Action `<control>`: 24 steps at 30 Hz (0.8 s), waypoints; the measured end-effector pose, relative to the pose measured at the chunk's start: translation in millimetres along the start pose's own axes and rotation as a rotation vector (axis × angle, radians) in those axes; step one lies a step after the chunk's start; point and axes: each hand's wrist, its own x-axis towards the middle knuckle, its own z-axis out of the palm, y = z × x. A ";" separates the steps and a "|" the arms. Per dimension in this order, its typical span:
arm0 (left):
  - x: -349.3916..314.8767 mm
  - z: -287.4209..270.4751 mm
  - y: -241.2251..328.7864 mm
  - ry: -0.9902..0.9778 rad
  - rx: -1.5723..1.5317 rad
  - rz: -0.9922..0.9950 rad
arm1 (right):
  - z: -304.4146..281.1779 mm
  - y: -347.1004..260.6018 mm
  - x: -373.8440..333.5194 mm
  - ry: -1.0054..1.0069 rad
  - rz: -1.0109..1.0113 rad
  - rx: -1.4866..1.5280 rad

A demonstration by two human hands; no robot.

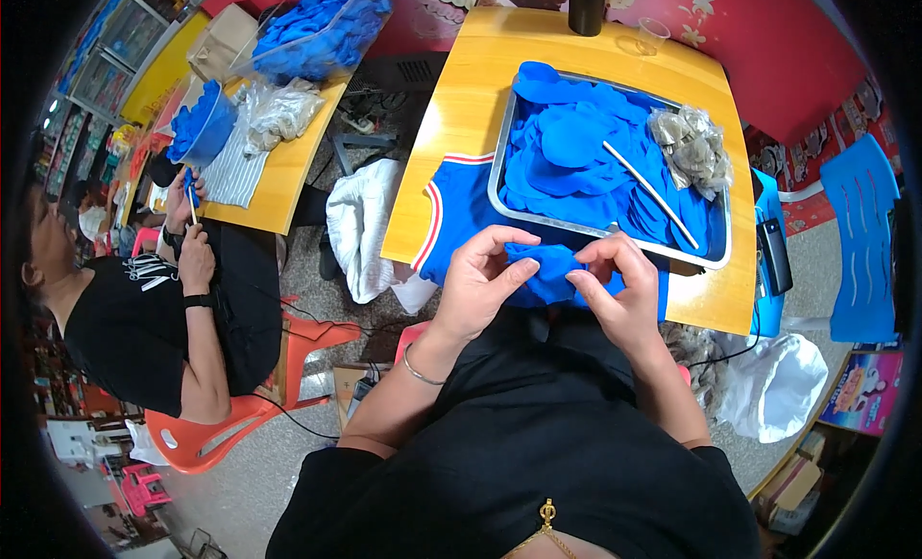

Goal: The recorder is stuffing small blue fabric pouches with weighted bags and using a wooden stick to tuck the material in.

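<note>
Between both my hands is a small gathered piece of blue cloth (549, 274). My left hand (483, 282) pinches its left side with thumb and forefinger. On the other side, my right hand (619, 288) grips the edge with fingertips and thumb. Just beyond them stands a metal tray (497, 180) heaped with flat, rounded blue cloth pieces (571, 141). Across the heap lies a thin white stick (651, 194), near a see-through bag of greyish-brown material (693, 148). A blue garment with white and red trim (442, 213) is spread under the tray.
My yellow table (471, 88) also bears a dark cylinder (587, 10) and a see-through cup (652, 36). To the left, a co-worker (134, 319) holds blue cloth and a stick beside another table (312, 136) with blue-filled tubs. A blue chair (860, 232) stands right.
</note>
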 end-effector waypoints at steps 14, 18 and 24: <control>3.2 1.0 16.2 -0.201 0.521 0.406 | -2.3 -13.8 -5.5 -0.371 0.610 0.562; 3.0 4.8 18.4 -0.230 0.681 0.500 | 2.2 -11.9 -12.2 -0.388 0.648 0.608; -2.0 0.6 6.6 -0.199 0.539 0.363 | 10.4 -2.1 -15.7 -0.358 0.746 0.831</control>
